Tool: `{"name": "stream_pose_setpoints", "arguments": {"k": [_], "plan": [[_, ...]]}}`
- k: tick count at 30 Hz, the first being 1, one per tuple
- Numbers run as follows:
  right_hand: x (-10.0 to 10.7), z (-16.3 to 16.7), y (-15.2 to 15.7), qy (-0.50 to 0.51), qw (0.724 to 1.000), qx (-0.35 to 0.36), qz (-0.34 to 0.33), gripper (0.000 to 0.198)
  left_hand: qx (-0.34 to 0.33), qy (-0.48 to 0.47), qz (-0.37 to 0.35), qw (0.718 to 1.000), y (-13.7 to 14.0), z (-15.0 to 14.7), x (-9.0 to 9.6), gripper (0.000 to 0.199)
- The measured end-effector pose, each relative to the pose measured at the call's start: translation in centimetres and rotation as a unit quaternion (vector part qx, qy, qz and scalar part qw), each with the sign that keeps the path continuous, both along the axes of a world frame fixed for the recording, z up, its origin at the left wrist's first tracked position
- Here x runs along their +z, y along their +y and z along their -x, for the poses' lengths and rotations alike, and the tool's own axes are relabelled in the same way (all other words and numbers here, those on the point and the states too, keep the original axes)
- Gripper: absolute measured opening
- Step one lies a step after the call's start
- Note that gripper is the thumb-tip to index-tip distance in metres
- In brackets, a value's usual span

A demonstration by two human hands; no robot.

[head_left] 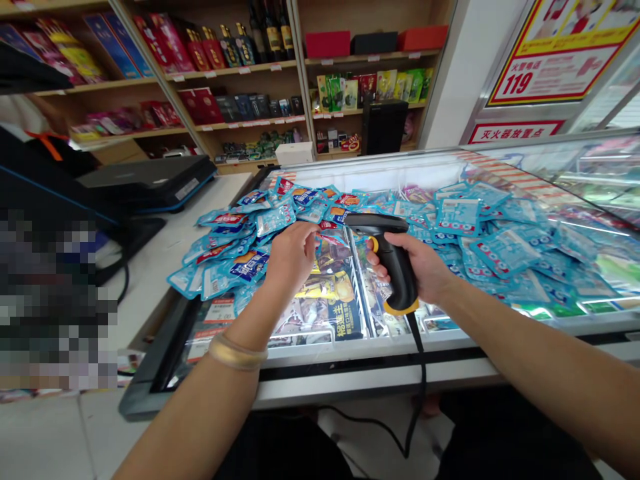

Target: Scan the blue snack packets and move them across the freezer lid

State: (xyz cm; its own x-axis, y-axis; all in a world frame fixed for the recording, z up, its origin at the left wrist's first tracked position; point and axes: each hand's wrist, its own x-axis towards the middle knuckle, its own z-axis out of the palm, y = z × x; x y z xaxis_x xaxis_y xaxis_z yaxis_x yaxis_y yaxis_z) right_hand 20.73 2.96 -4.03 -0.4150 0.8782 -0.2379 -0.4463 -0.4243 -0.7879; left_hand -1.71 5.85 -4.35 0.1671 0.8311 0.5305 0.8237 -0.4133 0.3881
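My right hand (427,267) is wrapped round the grip of a black and yellow barcode scanner (397,263), its head turned left. Opposite it, my left hand (294,257) is closed, its fingertips pinching a small snack packet (333,237) just under the scanner head; part of this packet is hidden. On the glass top of the freezer (330,337), a heap of blue snack packets (233,250) spreads to the left of my left hand. A second heap of packets (505,247) lies to the right of my right hand.
The scanner's cable (424,387) hangs over the freezer's front edge. On the left, a counter (145,267) carries a flat black device (150,180). Shelves (240,70) with boxes and bottles stand behind. Part of another person (35,127) shows at far left.
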Motion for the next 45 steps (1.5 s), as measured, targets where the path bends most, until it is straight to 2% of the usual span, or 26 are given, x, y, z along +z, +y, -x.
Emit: {"name": "stream_pose_setpoints", "arguments": {"k": [3, 6, 7, 11, 13, 15, 19, 21, 38, 42, 45], "plan": [[0.0, 0.0, 0.0, -0.001, 1.000, 0.000, -0.006, 0.021, -0.005, -0.104, 0.032, 0.994, 0.0, -0.2, -0.2, 0.023], [0.0, 0.0, 0.0, 0.000, 1.000, 0.005, -0.009, 0.021, 0.022, -0.102, 0.027, 0.994, -0.2, -0.4, -0.1, 0.007], [0.0, 0.0, 0.0, 0.000, 1.000, 0.006, -0.008, 0.021, 0.032, -0.098, 0.021, 0.994, -0.3, -0.4, -0.1, 0.008], [0.1, -0.1, -0.2, -0.002, 1.000, 0.010, -0.005, 0.023, 0.033, -0.157, 0.065, 0.985, -0.2, -0.6, -0.6, 0.063], [0.1, -0.1, -0.3, -0.003, 1.000, 0.020, -0.009, 0.025, 0.016, -0.188, 0.099, 0.977, 0.0, -0.6, -1.0, 0.072], [0.1, -0.1, -0.4, -0.001, 0.999, 0.035, -0.018, 0.025, -0.001, -0.194, 0.108, 0.975, 0.2, -0.6, -1.2, 0.064], [-0.1, 0.0, -0.4, 0.000, 0.998, 0.053, -0.032, 0.025, -0.002, -0.142, 0.089, 0.986, 0.1, -0.8, -1.0, 0.023], [-0.1, 0.0, -0.4, 0.000, 0.998, 0.055, -0.033, 0.026, 0.005, -0.115, 0.083, 0.990, -0.2, -0.9, -0.8, 0.014], [0.0, 0.1, -0.6, 0.006, 0.997, 0.061, -0.044, 0.029, 0.014, -0.085, 0.069, 0.994, -0.3, -1.0, -0.7, 0.012], [0.1, 0.2, -0.6, 0.003, 0.998, 0.057, -0.041, 0.027, -0.001, -0.116, 0.076, 0.990, -0.2, -1.0, -0.8, 0.012], [0.4, 0.1, -0.7, -0.002, 0.998, 0.040, -0.045, 0.025, -0.026, -0.184, 0.088, 0.979, -0.1, -1.4, -0.6, 0.016]]}}
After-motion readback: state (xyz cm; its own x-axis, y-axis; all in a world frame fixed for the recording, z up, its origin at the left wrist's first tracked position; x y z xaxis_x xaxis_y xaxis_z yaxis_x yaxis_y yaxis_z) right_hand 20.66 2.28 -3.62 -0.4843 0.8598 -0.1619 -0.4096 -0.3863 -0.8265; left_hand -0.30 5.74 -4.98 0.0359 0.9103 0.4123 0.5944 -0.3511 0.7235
